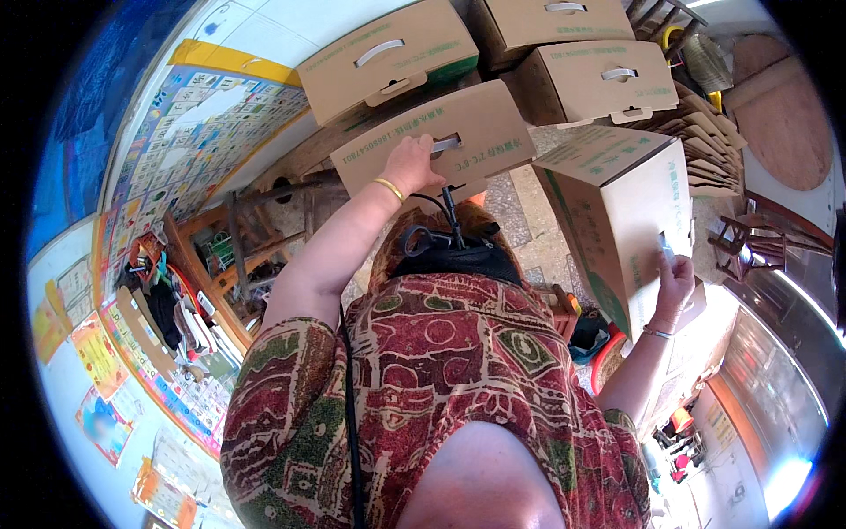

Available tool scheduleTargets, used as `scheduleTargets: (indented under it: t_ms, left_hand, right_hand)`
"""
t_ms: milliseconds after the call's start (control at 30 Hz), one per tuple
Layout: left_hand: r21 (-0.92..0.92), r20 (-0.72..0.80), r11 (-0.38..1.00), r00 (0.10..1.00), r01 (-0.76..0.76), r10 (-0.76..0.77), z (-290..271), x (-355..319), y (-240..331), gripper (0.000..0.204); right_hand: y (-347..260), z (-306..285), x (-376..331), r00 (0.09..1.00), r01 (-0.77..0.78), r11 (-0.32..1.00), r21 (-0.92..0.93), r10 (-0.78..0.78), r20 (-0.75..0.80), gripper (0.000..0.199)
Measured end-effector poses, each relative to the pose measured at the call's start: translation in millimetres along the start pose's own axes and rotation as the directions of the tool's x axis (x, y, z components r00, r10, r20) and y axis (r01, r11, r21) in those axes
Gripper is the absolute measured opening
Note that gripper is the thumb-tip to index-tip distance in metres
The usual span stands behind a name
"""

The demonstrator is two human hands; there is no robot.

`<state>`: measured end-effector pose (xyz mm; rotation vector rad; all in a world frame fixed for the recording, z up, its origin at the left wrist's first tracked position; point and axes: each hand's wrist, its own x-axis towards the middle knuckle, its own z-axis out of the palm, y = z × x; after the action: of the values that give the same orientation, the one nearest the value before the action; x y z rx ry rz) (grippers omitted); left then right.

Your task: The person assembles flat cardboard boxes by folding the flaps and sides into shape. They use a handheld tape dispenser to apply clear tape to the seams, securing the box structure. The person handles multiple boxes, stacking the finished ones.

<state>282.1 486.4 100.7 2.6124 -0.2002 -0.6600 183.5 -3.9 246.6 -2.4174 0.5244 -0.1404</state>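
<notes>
With my left hand (414,166) I grip the pale plastic handle (448,144) on top of a brown cardboard carton (493,132) in front of me. A second carton (630,212) with green print hangs tilted on my right side. My right hand (677,278) is closed round its handle (665,245). Both cartons look shut. What is under them is hidden, and I cannot tell whether either touches the floor.
Further cartons with handles stand ahead: one at the far left (388,62), another at the far right (604,84) and one behind it (555,19). Flattened cardboard (705,141) is stacked to the right. A wooden rack (207,264) and small wooden stool (731,242) flank me.
</notes>
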Motion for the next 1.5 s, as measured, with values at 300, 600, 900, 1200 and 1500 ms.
scheduleTargets:
  t_ms: [300,600,900,1200,1500]
  left_hand:
    - [0.006,-0.091,0.999,0.995,0.045,-0.044,-0.9,-36.2,-12.3,0.060]
    - [-0.082,-0.304,0.995,0.952,-0.065,0.037,17.0,-63.3,-20.9,0.052]
    - [-0.304,-0.265,0.946,0.944,0.112,-0.197,35.3,-98.7,-20.0,0.062]
    - [-0.329,-0.149,0.883,0.905,0.334,-0.397,59.7,-138.1,-38.7,0.064]
    - [-0.334,-0.179,0.847,0.854,0.414,-0.488,78.8,-163.3,-43.8,0.066]
  right_hand:
    - [-74.1,-16.8,58.2,0.956,0.270,0.960,0.078,-0.277,0.097,0.021]
    - [-259.8,31.8,125.9,0.726,0.686,0.720,-0.106,-0.666,0.174,0.025]
    - [-391.1,172.4,146.9,0.391,0.895,0.444,0.033,-0.820,0.418,0.031]
    - [-394.1,303.2,168.5,0.206,0.910,0.304,0.283,-0.923,0.326,0.028]
    - [-395.5,277.3,155.5,0.134,0.927,0.165,0.336,-0.984,0.114,0.034]
